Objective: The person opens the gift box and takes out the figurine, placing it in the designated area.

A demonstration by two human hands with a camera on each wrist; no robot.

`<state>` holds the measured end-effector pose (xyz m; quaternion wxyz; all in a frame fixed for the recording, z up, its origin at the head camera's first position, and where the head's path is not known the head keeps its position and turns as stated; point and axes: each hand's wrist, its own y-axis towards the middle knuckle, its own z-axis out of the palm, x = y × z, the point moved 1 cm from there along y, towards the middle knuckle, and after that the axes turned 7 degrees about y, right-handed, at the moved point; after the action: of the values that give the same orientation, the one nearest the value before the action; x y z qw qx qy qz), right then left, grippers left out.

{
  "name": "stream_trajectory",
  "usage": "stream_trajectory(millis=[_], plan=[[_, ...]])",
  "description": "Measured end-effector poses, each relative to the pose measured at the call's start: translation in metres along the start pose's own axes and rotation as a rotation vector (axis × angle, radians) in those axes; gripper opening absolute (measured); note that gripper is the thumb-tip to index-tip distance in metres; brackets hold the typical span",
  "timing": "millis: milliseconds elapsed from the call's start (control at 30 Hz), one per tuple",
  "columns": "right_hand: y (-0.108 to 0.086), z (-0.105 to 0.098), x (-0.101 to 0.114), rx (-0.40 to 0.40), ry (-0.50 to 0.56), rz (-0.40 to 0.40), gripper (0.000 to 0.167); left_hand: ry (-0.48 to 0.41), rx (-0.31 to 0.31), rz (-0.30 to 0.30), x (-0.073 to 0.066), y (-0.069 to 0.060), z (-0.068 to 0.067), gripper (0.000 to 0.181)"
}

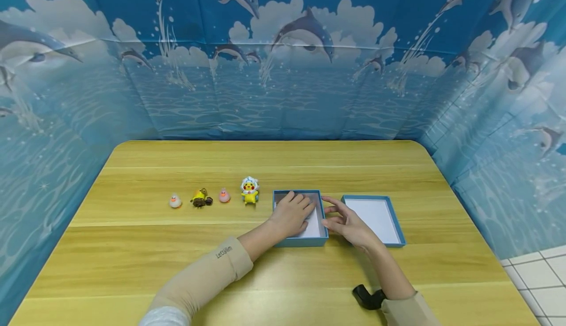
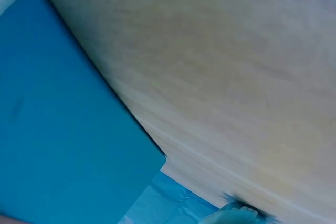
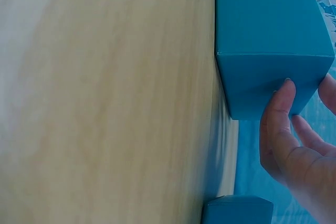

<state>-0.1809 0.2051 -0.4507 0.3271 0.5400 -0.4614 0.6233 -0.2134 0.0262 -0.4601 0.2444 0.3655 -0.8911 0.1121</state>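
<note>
A blue box (image 1: 305, 242) with a white inside stands without its lid near the middle of the table. My left hand (image 1: 293, 213) reaches over its left wall, palm down, with the fingers spread inside. What lies beneath that palm is hidden. On the other side, my right hand (image 1: 349, 225) touches the box's right wall with its fingertips. The right wrist view shows those fingers (image 3: 283, 98) slightly bent against the blue side, not wrapped round it. Only the outer wall of the box (image 2: 68, 114) fills the left wrist view's left part; the left fingers are out of sight there.
The blue lid (image 1: 373, 220) lies white inside up, right of the box. Left of the box stand a yellow Pikachu figure (image 1: 250, 191), a pink duck (image 1: 224, 195), a yellow-brown toy (image 1: 201, 198) and a white duck (image 1: 175, 201). A dolphin-print curtain (image 1: 283, 95) hangs behind the table.
</note>
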Motion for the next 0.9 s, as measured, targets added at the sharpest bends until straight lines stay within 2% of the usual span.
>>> stream_trajectory(millis=[367,900], plan=[[0.0002,-0.0002,-0.0008,0.015,-0.018,-0.017,0.065,-0.062,-0.013,0.007,0.0002,0.0,0.0002,0.048],[0.0004,0.0004,0.0,0.006,-0.016,0.0,0.064,-0.109,-0.048,0.031,0.0016,-0.0008,0.001,0.047]])
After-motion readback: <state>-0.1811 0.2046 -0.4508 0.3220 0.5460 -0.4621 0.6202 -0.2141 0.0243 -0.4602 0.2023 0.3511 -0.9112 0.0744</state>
